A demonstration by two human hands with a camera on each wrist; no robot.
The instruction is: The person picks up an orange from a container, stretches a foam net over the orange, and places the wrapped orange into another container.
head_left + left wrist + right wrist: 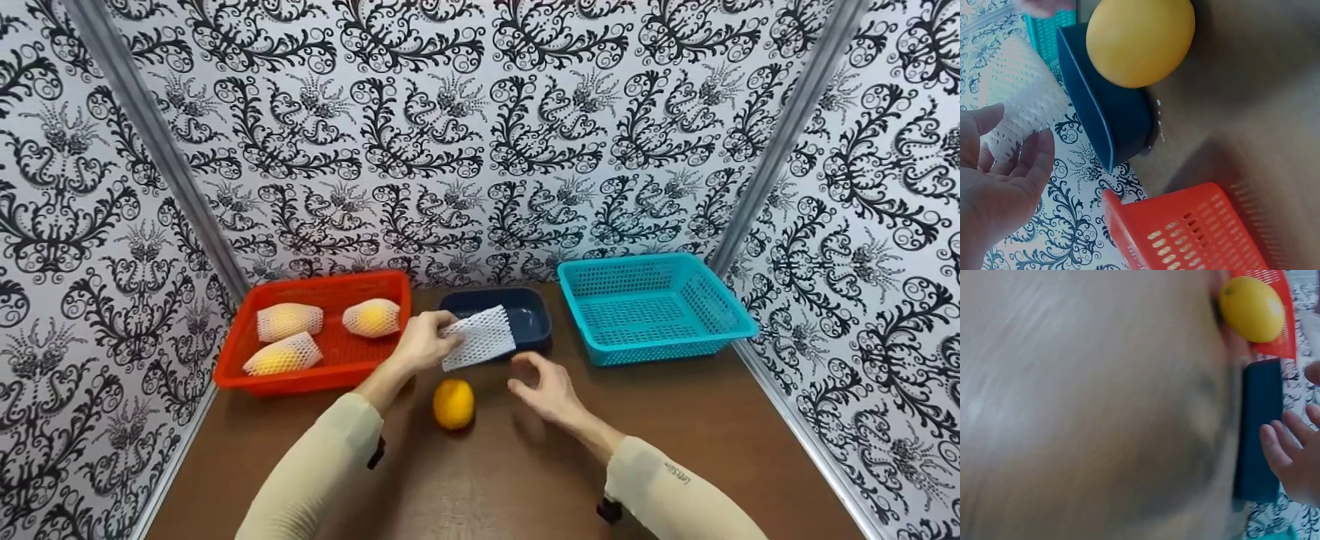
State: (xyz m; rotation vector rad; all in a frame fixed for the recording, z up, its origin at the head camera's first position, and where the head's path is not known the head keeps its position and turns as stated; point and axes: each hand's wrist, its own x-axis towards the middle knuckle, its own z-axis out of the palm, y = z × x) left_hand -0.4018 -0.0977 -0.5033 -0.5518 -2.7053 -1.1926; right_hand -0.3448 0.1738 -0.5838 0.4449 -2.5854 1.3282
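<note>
My left hand (429,341) pinches one end of a white foam net sleeve (480,337), which hangs flat in front of the dark blue tray (534,319). In the left wrist view the thumb and fingers close on the sleeve's (1022,95) lower edge. To the right of it my right hand (551,388) is held with fingers loosely bent and nothing in them. A bare yellow fruit (454,405), smooth and oval, lies on the table between the two forearms. The right wrist view shows the right hand (1297,450) in front of the blue tray.
At the left stands a red basket (311,382) holding three yellow fruits in white foam nets (289,322). A turquoise basket (660,300) with nothing in it stands at the right. Patterned walls (465,135) close off the brown table (480,480) behind and at both sides.
</note>
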